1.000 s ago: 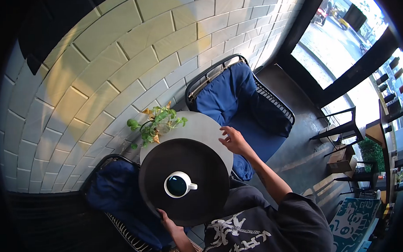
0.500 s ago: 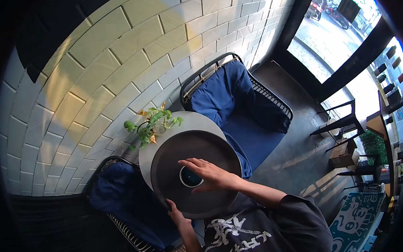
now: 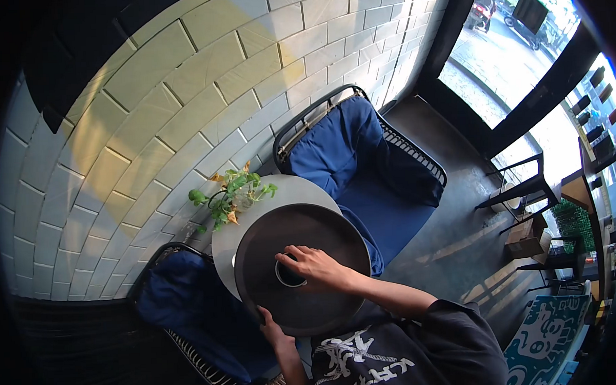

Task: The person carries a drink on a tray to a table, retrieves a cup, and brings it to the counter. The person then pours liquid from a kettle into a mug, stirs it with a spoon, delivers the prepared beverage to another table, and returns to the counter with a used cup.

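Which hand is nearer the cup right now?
Right. The right hand is over the cup, partly covering it; the left hand is farther off, at the tray's edge.

Cup on tray, plant beyond.

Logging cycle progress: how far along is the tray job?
Looks done: cup on the tray, tray at the round table. In hand: left hand grips the tray's edge; right hand is at the cup, grip unclear. Remaining, probably: cup off the tray, onto the table.
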Action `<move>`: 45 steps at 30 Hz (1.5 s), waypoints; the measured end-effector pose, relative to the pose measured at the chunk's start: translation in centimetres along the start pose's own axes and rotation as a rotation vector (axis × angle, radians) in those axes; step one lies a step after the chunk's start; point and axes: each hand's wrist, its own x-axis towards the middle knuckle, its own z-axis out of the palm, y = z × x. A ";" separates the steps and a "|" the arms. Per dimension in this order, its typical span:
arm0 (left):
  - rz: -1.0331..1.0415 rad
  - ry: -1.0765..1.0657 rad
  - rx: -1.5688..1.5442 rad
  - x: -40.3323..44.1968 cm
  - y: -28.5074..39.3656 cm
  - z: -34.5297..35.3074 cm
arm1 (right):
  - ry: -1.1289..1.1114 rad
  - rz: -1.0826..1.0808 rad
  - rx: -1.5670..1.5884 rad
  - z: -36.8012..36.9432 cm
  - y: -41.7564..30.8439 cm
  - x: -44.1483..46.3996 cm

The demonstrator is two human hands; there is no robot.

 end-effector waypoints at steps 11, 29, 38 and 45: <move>0.023 0.190 -0.086 -0.5 2.7 -2.1 | 0.173 0.113 0.069 -6.2 1.2 2.1; 0.016 0.400 -0.290 -0.4 -0.2 -10.6 | 0.246 0.347 0.090 0.7 15.7 6.6; -0.003 0.411 -0.414 -1.9 -1.3 -12.2 | 0.238 0.480 0.080 10.0 20.0 8.8; 0.060 0.445 -0.446 -3.2 0.1 -11.7 | 0.221 0.448 0.052 12.5 21.5 8.9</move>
